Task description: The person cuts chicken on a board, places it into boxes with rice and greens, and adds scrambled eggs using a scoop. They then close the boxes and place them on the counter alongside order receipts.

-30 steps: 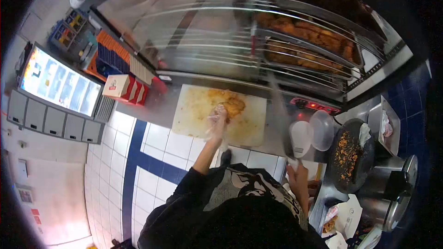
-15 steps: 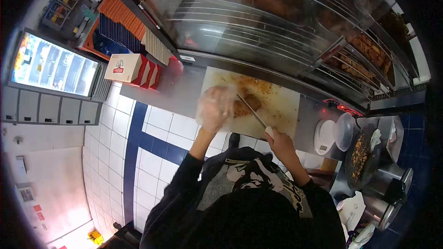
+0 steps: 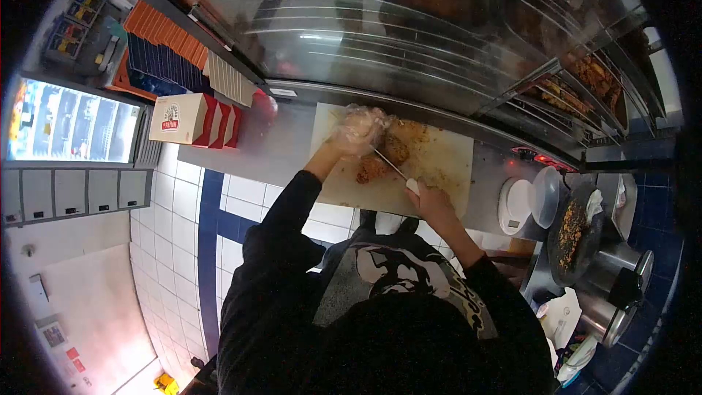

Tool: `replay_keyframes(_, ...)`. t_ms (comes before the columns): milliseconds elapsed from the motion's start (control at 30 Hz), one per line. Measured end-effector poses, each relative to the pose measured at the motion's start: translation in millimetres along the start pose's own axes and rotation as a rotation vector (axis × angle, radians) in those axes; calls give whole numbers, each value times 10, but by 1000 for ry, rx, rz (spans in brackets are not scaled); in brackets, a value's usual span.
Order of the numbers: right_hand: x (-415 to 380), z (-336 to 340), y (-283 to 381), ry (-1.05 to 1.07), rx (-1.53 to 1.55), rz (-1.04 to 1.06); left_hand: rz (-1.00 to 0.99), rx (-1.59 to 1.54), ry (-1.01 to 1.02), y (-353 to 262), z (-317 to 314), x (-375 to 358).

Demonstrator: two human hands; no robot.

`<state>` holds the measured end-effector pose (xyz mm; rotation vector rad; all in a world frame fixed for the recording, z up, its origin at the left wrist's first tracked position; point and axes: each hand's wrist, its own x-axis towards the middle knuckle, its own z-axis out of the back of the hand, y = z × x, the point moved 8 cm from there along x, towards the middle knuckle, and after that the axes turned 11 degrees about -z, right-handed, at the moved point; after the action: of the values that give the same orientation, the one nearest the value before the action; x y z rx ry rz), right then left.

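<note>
On the board (image 3: pixel 450 164), meat (image 3: pixel 397 149) is crossed by the knife (image 3: pixel 412 185) gripped in the right hand (image 3: pixel 433 204), while the left hand (image 3: pixel 363 131), its hold indiscernible, has been shifted toward the far edge, suggesting cutting under way.

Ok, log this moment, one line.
left hand: clear-gloved, beside browned food pieces; right hand: gripping white-handled metal knife; surface: white rectangular cutting board

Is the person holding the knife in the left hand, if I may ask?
No, the right hand grips the knife by its white handle, while the gloved left hand is at the cutting board.
</note>
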<state>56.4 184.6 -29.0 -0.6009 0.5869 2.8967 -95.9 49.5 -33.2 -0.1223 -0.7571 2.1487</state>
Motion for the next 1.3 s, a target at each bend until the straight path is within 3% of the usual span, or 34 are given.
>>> replay_keyframes(100,-194,244,137,-42,-38,2,-46,-19,-75,-199,409,68)
replay_keyframes(167,-231,47,-6,-47,-13,22,-86,-62,-133,-225,346,-43)
replay_keyframes(233,-103,-211,-100,-73,13,46,37,177,19,81,-34,-163)
replay_keyframes(267,-32,-374,-117,-106,-14,65,36,173,28,71,-12,-174)
replay_keyframes(333,41,-403,-71,-139,-40,75,332,98,160,232,-8,-274)
replay_keyframes(367,78,-313,62,-137,15,120,329,94,166,289,-10,-306)
replay_keyframes(433,144,-157,219,-146,71,169,202,209,116,391,85,-268)
replay_keyframes(500,237,-215,186,99,-24,-14,301,86,135,346,200,-258)
replay_keyframes(567,40,62,256,110,-4,-19,118,187,6,128,399,-198)
replay_keyframes(667,-115,-72,171,52,33,25,42,167,-62,-206,591,-222)
replay_keyframes(767,-69,-362,212,-58,100,81,121,366,-41,89,232,-498)
replay_keyframes(833,-12,-426,236,-92,143,77,151,311,-24,242,260,-524)
replay_keyframes(1000,0,-90,345,117,37,13,184,174,-38,197,489,-449)
replay_keyframes(1067,-34,151,162,121,50,-5,27,207,-292,-104,648,-335)
replay_keyframes(1200,109,314,-238,64,-63,-66,-182,493,-121,-244,389,-52)
replay_keyframes(1300,326,-65,-401,-37,-51,83,105,-9,-76,428,-131,-128)
